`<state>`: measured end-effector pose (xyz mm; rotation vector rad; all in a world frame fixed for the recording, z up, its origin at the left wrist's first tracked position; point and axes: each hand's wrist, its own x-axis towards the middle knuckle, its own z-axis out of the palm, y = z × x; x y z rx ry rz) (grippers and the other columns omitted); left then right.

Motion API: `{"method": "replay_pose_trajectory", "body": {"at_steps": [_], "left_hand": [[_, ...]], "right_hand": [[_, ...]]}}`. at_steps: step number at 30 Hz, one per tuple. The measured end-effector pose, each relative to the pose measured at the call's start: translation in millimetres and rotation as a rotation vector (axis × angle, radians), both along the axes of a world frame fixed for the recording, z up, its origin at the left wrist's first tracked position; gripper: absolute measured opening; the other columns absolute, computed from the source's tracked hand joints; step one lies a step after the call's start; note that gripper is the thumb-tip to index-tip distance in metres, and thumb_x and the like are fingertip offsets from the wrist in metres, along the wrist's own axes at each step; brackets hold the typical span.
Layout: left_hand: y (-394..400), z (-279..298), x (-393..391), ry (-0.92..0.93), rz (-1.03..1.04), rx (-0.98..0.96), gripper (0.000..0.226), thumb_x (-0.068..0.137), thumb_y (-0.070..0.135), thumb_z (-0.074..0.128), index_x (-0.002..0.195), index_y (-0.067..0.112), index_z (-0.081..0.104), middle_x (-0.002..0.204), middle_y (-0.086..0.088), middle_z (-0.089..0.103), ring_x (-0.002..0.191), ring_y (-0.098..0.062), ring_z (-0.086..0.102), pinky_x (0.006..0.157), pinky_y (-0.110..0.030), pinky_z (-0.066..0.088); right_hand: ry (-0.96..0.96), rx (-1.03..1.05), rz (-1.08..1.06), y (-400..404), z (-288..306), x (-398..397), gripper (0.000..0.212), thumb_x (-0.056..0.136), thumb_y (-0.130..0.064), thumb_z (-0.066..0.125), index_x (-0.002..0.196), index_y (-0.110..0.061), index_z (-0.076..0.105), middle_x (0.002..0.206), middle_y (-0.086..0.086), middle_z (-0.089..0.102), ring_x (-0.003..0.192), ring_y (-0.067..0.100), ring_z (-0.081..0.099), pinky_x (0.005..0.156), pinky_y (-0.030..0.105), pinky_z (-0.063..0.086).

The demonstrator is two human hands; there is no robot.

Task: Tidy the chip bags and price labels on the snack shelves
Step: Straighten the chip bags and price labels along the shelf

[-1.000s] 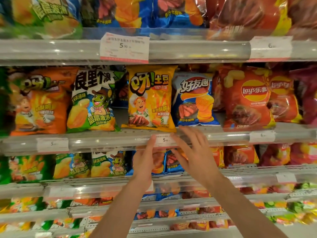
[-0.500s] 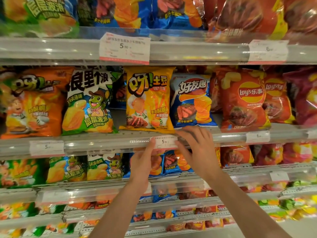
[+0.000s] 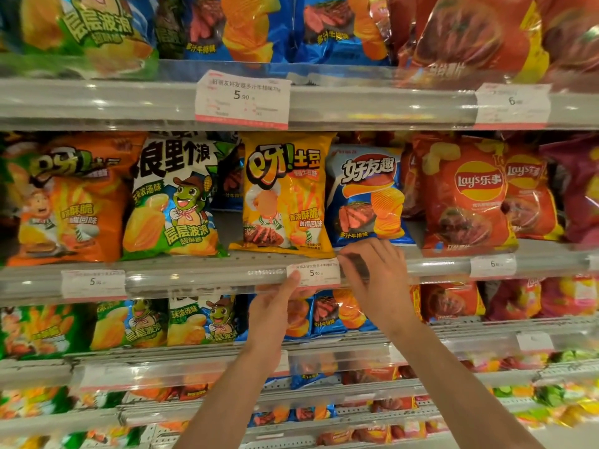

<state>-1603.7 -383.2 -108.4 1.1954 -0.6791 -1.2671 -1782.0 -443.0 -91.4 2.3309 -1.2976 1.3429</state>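
My left hand [image 3: 275, 314] has its thumb tip pressed on the left edge of the label [image 3: 313, 273], the other fingers curled loosely below the rail [image 3: 207, 277], while my right hand [image 3: 377, 280] arches over the label's right edge with its fingers bent down against the rail; whether they pinch the paper I cannot tell. The label sits between my two hands, just under the yellow bag [image 3: 285, 196]. To do this well I should slide it with light, even pressure from both sides, keeping it level in the rail's channel and not creasing it.
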Motion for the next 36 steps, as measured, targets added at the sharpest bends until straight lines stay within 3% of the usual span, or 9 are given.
{"method": "replay_pose_trajectory", "body": {"at_steps": [5, 7, 10, 12, 15, 20, 30, 32, 36], "left_hand": [[-1, -1, -2, 0.011, 0.017, 0.006, 0.037, 0.091, 0.043, 0.071, 0.091, 0.008, 0.083, 0.097, -0.026, 0.077, 0.066, -0.018, 0.058, 0.078, -0.038, 0.050], [-1, -1, -2, 0.005, 0.018, 0.006, 0.035, 0.090, 0.045, 0.072, 0.086, 0.012, 0.084, 0.097, -0.024, 0.078, 0.067, -0.018, 0.059, 0.077, -0.037, 0.051], [-1, -1, -1, -0.002, 0.035, 0.015, 0.034, 0.089, 0.045, 0.072, 0.082, 0.014, 0.085, 0.094, -0.022, 0.078, 0.065, -0.017, 0.060, 0.071, -0.034, 0.050], [-1, -1, -1, -0.008, 0.034, 0.024, 0.035, 0.089, 0.046, 0.073, 0.084, 0.013, 0.085, 0.094, -0.020, 0.079, 0.065, -0.017, 0.060, 0.069, -0.033, 0.050], [-1, 1, -1, 0.007, 0.039, 0.036, 0.032, 0.089, 0.044, 0.074, 0.084, 0.014, 0.083, 0.092, -0.018, 0.080, 0.065, -0.017, 0.060, 0.067, -0.033, 0.050], [1, 2, 2, -0.031, -0.016, 0.031, 0.039, 0.091, 0.049, 0.070, 0.092, 0.013, 0.084, 0.092, -0.010, 0.081, 0.066, -0.015, 0.060, 0.069, -0.031, 0.050], [-1, -2, 3, -0.043, -0.008, 0.024, 0.039, 0.090, 0.050, 0.070, 0.091, 0.014, 0.084, 0.096, -0.015, 0.080, 0.072, -0.020, 0.061, 0.073, -0.032, 0.052], [-2, -3, 2, -0.043, -0.002, 0.013, 0.039, 0.090, 0.051, 0.070, 0.089, 0.014, 0.084, 0.096, -0.018, 0.079, 0.073, -0.022, 0.060, 0.076, -0.033, 0.052], [-5, -7, -4, 0.006, 0.058, -0.015, 0.035, 0.088, 0.048, 0.071, 0.082, 0.016, 0.084, 0.097, -0.030, 0.075, 0.071, -0.027, 0.055, 0.076, -0.039, 0.047]], "right_hand": [[-0.085, 0.116, 0.063, 3, 26, 4, 0.036, 0.099, -0.041, 0.057, 0.124, -0.016, 0.062, 0.116, 0.000, 0.062, 0.111, 0.019, 0.057, 0.094, 0.040, 0.048], [-0.075, 0.169, 0.072, 0, 47, 13, 0.050, 0.099, -0.047, 0.054, 0.139, -0.017, 0.053, 0.123, 0.002, 0.060, 0.116, 0.019, 0.054, 0.097, 0.038, 0.048], [0.053, 0.232, 0.074, -10, 71, 33, 0.070, 0.097, -0.055, 0.055, 0.155, -0.025, 0.030, 0.135, 0.006, 0.058, 0.115, 0.024, 0.057, 0.090, 0.038, 0.049], [0.125, 0.300, 0.097, -18, 78, 45, 0.080, 0.096, -0.058, 0.055, 0.160, -0.032, 0.015, 0.142, 0.009, 0.053, 0.118, 0.029, 0.058, 0.091, 0.042, 0.049], [0.067, 0.509, 0.214, -30, 86, 54, 0.087, 0.095, -0.050, 0.062, 0.160, -0.040, 0.005, 0.148, 0.008, 0.046, 0.132, 0.029, 0.051, 0.102, 0.042, 0.045], [0.002, 0.544, 0.348, -40, 86, 59, 0.085, 0.094, -0.039, 0.068, 0.157, -0.048, 0.011, 0.155, 0.001, 0.036, 0.141, 0.019, 0.040, 0.113, 0.044, 0.042], [0.077, 0.512, 0.299, -41, 84, 58, 0.083, 0.097, -0.047, 0.061, 0.161, -0.037, 0.009, 0.160, 0.002, 0.033, 0.143, 0.020, 0.040, 0.114, 0.038, 0.039], [0.064, 0.418, 0.249, -36, 86, 50, 0.079, 0.097, -0.047, 0.061, 0.160, -0.032, 0.016, 0.159, 0.004, 0.035, 0.141, 0.020, 0.040, 0.113, 0.038, 0.040], [0.009, 0.065, 0.008, -39, 81, 13, 0.053, 0.094, -0.036, 0.064, 0.141, -0.013, 0.052, 0.141, 0.016, 0.048, 0.130, 0.034, 0.048, 0.105, 0.050, 0.045]]}}
